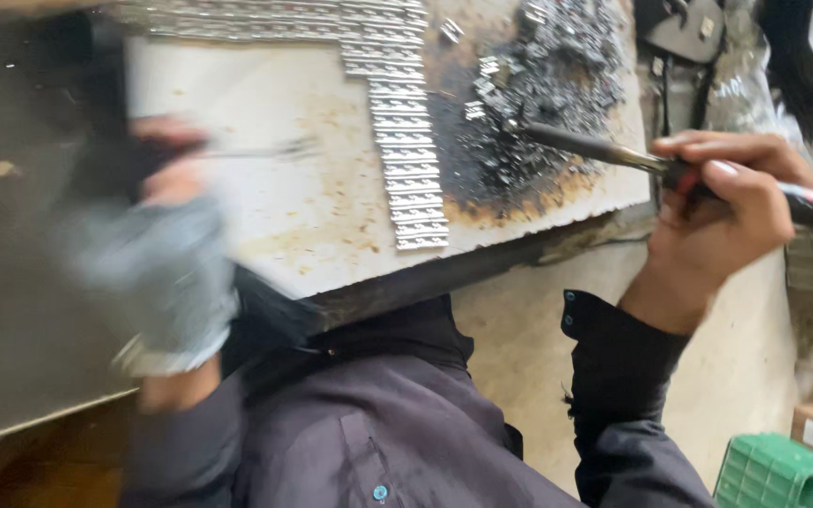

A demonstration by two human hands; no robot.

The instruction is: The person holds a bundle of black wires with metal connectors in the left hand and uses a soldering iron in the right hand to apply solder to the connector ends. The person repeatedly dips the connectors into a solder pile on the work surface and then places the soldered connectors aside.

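1. Two hands were at work over a white board (pixel 284 198) that filled the upper middle of the frame.
2. Right hand (pixel 722 212), right of frame: fingers closed around a dark rod-shaped tool (pixel 595 148) with a red-and-white handle. The tool's tip rested in a heap of small metal pieces (pixel 543 85) on a scorched black patch at the board's upper right.
3. Left hand (pixel 167 202), left of frame: blurred, wearing a grey fingerless glove. It seemed to hold a thin metal implement (pixel 261 150) pointing right across the board; the grip could not be made out.
4. One strip of joined silver links (pixel 406 160) ran down the board's centre, meeting more rows along the top edge.
5. One green plastic crate (pixel 778 475) stood at the lower right corner.
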